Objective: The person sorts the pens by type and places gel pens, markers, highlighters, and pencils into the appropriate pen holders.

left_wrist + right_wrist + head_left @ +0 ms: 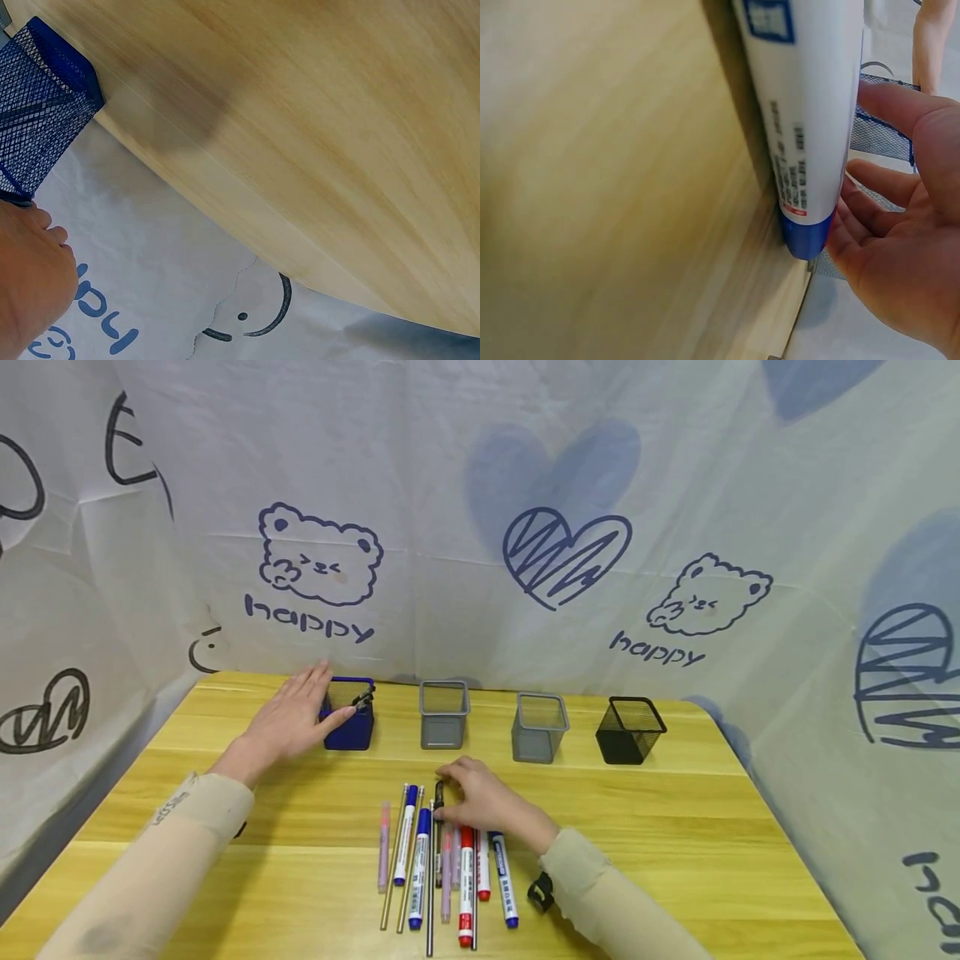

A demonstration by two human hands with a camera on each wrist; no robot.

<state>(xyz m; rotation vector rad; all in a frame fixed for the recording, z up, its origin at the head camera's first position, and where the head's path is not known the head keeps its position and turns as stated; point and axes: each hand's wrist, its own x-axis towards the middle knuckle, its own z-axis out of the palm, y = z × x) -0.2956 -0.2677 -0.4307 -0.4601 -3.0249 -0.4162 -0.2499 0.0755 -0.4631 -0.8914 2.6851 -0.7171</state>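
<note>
My left hand point(288, 714) is at the blue mesh pen holder point(349, 731) at the far left of the row, fingers straight along its left side and thumb across its front. A black pen point(363, 697) pokes out of that holder. My right hand point(483, 797) is over the pile's upper end, thumb and fingers spread apart beside a black pen point(438, 843). In the right wrist view, a white marker with a blue end point(806, 150) hides the fingertips. Around it lie blue markers point(420, 868), red markers point(467, 885) and pink-purple pens point(384, 847).
To the right stand two grey mesh holders point(442, 732) and a black mesh holder point(626, 745). Slim gold and silver sticks point(430, 910) lie among the markers. A printed cloth point(450, 568) hangs behind the wooden table point(675, 860).
</note>
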